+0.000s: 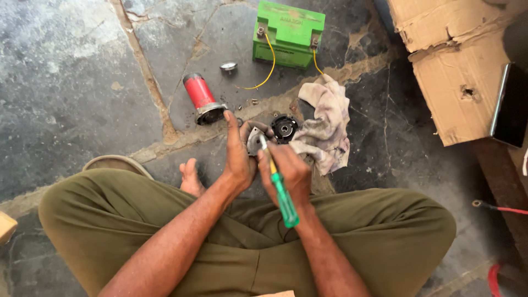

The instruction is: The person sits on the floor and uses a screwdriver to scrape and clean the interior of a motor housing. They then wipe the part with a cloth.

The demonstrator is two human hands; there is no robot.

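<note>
Left hand (pixel 237 159) fingers wrapped round small grey metal housing (pixel 254 141), held above lap. Right hand (pixel 290 171) closed on green-handled screwdriver (pixel 279 187), tip at housing. Part looks rigid, greasy, likely slippery; grip by rim.

Seated cross-legged on floor (pixel 66 82). Left hand (pixel 239 157) just left of right hand (pixel 291 170), part (pixel 254 140) between them, screwdriver (pixel 280 190) in the right. Beyond the hands: cylinder (pixel 203 99) left, rag (pixel 327 124) right, battery (pixel 289 33) farthest. Box (pixel 451 66) far right.
</note>
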